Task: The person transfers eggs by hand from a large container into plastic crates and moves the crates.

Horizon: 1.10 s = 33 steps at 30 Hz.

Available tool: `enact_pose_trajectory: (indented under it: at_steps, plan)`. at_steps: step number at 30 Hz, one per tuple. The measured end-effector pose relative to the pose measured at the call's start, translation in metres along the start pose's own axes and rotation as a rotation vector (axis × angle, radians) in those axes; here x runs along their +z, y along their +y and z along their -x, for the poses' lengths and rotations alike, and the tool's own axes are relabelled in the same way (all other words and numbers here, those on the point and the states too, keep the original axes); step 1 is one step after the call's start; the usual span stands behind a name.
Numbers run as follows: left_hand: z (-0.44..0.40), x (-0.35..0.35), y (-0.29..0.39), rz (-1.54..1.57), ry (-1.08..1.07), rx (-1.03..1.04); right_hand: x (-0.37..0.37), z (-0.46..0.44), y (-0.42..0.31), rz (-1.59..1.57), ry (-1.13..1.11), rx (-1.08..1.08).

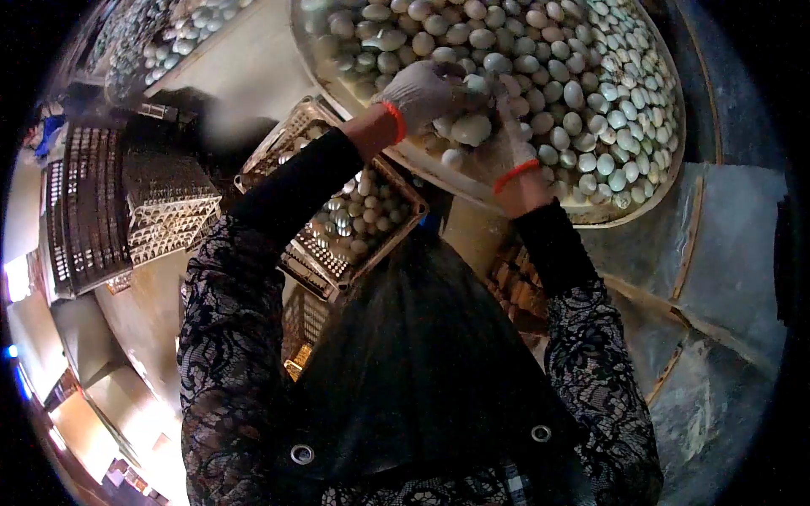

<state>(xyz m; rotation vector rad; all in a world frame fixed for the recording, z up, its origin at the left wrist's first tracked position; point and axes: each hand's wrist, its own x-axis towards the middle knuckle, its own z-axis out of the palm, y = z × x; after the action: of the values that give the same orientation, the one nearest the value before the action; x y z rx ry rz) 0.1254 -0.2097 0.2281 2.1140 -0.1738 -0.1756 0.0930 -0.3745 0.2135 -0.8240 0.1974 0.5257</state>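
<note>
My left hand [422, 91], in a pale glove with an orange cuff, reaches over the near edge of a big pile of eggs [574, 94]. Its fingers are curled around eggs, partly hidden. Facing it, my right hand [506, 139], gloved the same way, is closed against eggs too, its fingers somewhat blurred. A large pale egg [471, 130] shows between the two hands. The eggs, whitish to pale green and brown, fill a wide, light-rimmed tub [607, 223].
Below my left arm stands a plastic crate [384, 268] partly filled with eggs. Stacked crates [89, 198] are at the left. More eggs [198, 34] lie in another container at the upper left. Grey floor panels [726, 253] extend at the right.
</note>
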Motion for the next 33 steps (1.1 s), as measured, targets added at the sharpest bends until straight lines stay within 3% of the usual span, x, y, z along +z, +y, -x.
enact_pose_trajectory:
  at_steps: [2,3,6,7,9,10,11,12,13,16,19,20,22,24,26,27,29,31,33]
  plan:
    - [0.007,-0.021,0.015,0.150,-0.118,-0.210,0.018,0.005,-0.002,0.052,-0.007,-0.038]
    - [0.014,-0.034,0.021,0.063,-0.045,-0.102,0.026,0.001,-0.002,0.060,-0.021,-0.026]
    - [0.038,-0.057,0.021,0.189,0.088,-0.181,0.057,-0.015,0.002,0.249,-0.131,-0.089]
    - [0.042,-0.064,0.003,0.023,0.167,-0.073,0.071,-0.016,0.007,0.186,-0.117,0.028]
    - [0.064,-0.081,-0.017,0.110,0.172,-0.139,0.089,-0.017,0.027,0.089,-0.081,0.232]
    - [0.077,-0.093,-0.024,0.195,0.161,-0.173,0.110,-0.012,0.041,0.104,-0.104,0.257]
    - [0.098,-0.106,-0.016,0.247,0.169,-0.372,0.134,-0.004,0.053,0.142,-0.001,0.236]
    - [0.116,-0.111,-0.021,0.250,0.209,-0.393,0.151,0.000,0.065,0.179,0.096,0.216]
    - [0.135,-0.114,-0.028,0.310,0.309,-0.403,0.143,-0.021,0.086,0.211,-0.092,0.170]
    - [0.193,-0.126,-0.029,0.372,0.420,-0.442,0.152,-0.025,0.125,0.360,-0.265,0.266]
    - [0.213,-0.115,-0.087,0.537,0.492,-0.260,0.126,-0.076,0.214,0.367,-0.437,0.132]
    - [0.220,-0.113,-0.088,0.675,0.454,-0.541,0.124,-0.076,0.221,0.467,-0.416,0.215]
    - [0.226,-0.097,-0.122,0.768,0.505,-0.624,0.121,-0.074,0.233,0.667,-0.392,0.389]
    - [0.237,-0.096,-0.150,0.668,0.477,-0.625,0.133,-0.052,0.234,0.283,-0.163,0.561]
    - [0.241,-0.083,-0.166,0.870,0.413,-0.753,0.110,-0.063,0.251,0.294,-0.107,0.645]
    - [0.240,-0.063,-0.206,0.851,0.439,-0.639,0.096,-0.069,0.261,0.297,-0.063,0.713]
    - [0.242,-0.041,-0.239,0.922,0.482,-0.633,0.097,-0.071,0.264,0.466,0.032,0.847]
    - [0.248,-0.045,-0.248,1.004,0.518,-0.672,0.055,-0.101,0.308,0.330,-0.121,0.852]
    - [0.251,-0.025,-0.270,1.019,0.569,-0.693,0.034,-0.119,0.331,0.733,-0.435,0.770]
